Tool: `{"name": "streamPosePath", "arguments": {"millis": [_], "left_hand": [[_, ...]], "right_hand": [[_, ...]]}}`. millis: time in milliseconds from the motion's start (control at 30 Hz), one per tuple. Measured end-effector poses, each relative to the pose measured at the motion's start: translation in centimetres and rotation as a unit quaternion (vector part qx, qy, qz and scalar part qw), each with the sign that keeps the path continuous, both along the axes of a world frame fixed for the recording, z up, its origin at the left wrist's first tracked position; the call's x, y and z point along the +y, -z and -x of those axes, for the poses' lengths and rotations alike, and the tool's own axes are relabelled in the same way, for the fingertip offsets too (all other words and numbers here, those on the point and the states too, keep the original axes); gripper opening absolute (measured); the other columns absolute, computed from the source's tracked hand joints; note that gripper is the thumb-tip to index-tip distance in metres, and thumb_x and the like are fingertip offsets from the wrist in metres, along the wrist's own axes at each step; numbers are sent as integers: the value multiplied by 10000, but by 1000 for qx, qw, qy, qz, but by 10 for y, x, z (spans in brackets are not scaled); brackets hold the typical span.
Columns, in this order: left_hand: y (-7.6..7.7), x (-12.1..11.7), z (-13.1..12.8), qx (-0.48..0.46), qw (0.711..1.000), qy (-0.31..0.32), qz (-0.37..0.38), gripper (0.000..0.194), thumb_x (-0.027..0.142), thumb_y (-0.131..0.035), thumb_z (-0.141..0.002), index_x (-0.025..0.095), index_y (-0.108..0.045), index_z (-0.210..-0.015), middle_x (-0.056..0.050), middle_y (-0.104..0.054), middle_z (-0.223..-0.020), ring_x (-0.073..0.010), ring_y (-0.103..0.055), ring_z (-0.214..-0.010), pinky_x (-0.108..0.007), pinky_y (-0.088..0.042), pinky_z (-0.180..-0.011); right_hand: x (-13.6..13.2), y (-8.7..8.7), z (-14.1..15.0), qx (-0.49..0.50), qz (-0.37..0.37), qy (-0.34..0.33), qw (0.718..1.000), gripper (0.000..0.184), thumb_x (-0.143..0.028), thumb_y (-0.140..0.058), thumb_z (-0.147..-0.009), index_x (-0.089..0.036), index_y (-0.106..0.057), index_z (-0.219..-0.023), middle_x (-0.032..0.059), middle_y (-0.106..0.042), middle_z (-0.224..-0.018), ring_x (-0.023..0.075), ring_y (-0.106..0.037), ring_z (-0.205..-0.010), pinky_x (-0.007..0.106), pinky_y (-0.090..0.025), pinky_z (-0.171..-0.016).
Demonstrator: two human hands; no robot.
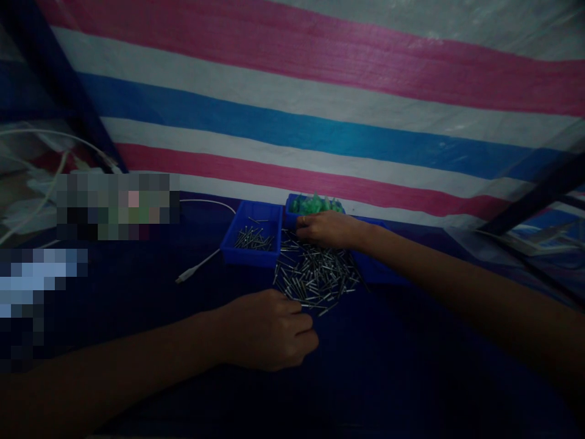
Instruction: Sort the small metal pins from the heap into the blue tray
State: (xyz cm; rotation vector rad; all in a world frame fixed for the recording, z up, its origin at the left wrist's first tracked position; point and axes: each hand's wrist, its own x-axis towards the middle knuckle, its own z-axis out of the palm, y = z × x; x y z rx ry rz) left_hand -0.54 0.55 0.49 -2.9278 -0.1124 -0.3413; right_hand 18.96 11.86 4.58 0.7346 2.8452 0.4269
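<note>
A heap of thin metal pins (315,274), shaped like blind rivets, lies loose on the dark blue surface. At the near edge of the heap my left hand (274,332) is closed, its fingers curled, and whatever it pinches is hidden. My right hand (326,228), with a ring on one finger, reaches over the far side of the heap. Its fingers are bent together against the front of a blue bin (291,214) of green plastic pieces (315,204); anything in them cannot be made out. More such pins lie in a blue tray (251,256) left of the heap.
Another blue tray (381,271) is partly under my right forearm. A white cable (198,266) with a plug end lies left of the trays. Behind stands a striped plastic sheet (320,134), with dark frame posts at both sides. Blurred-out patches cover the left.
</note>
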Motion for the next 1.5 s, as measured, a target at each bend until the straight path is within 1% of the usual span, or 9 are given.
{"name": "streamPosePath", "arguments": {"millis": [567,700,767,867,1000,1100,1167,1300,1500], "left_hand": [[-3,0,0,6,1000,-12,-1,101,242,-536,-811,177,-527,-734,22,-552,-654,-131,-500,-564,-288,-345,-466],[-2,-1,1,3,1000,-10,-6,91,244,-538,-805,181,-527,-742,25,-549,-654,-132,-499,-564,-291,-347,-472],[-1,-2,0,2,1000,-18,-6,91,243,-535,-805,181,-527,-739,25,-547,-648,-135,-502,-566,-293,-348,-469],[1,-3,-1,-10,999,-35,2,90,239,-529,-804,182,-522,-736,24,-548,-638,-138,-509,-564,-288,-342,-457],[6,-6,-4,-43,996,-75,16,139,241,-484,-832,175,-512,-713,17,-563,-636,-142,-529,-557,-271,-340,-443],[9,-8,-7,-55,988,-134,47,194,283,-466,-854,165,-519,-709,9,-576,-634,-147,-552,-546,-261,-351,-437],[9,-8,-9,-56,983,-152,88,188,301,-471,-856,158,-529,-750,10,-584,-655,-142,-566,-560,-251,-374,-459],[8,-8,-12,-59,978,-124,157,136,266,-450,-875,161,-527,-836,21,-583,-691,-119,-569,-592,-228,-386,-501],[9,-5,-14,-50,979,-91,178,165,219,-407,-891,169,-510,-772,23,-571,-678,-101,-544,-580,-214,-355,-506]], "right_hand": [[-2,-2,3,-13,19,-2,1000,215,-49,-446,-830,-152,-632,-799,71,-601,-873,180,-535,-795,262,-366,-597],[-8,-12,-3,68,42,-4,997,153,-127,-463,-847,-143,-608,-893,78,-580,-933,170,-526,-836,271,-391,-691],[-16,-17,-9,163,62,14,985,142,-158,-467,-841,-140,-591,-906,67,-574,-900,160,-525,-814,275,-393,-717],[-40,-18,-17,288,97,86,949,121,-152,-462,-808,-149,-567,-868,26,-575,-791,135,-525,-718,266,-400,-674],[-88,-3,-22,390,219,168,878,74,-127,-468,-763,-164,-521,-800,-17,-550,-691,101,-504,-598,222,-396,-551],[-124,10,-19,429,292,172,837,78,-106,-486,-746,-174,-503,-780,-30,-549,-689,91,-507,-602,211,-407,-561],[-140,15,-16,444,324,154,821,90,-106,-511,-742,-175,-515,-799,-30,-557,-700,90,-515,-616,206,-411,-563],[-154,23,-13,476,353,140,793,40,-142,-540,-771,-175,-526,-788,-39,-535,-664,82,-499,-588,196,-404,-541],[-154,30,-20,471,359,150,792,47,-121,-547,-766,-163,-527,-764,-60,-480,-601,63,-452,-522,170,-355,-481]]}}
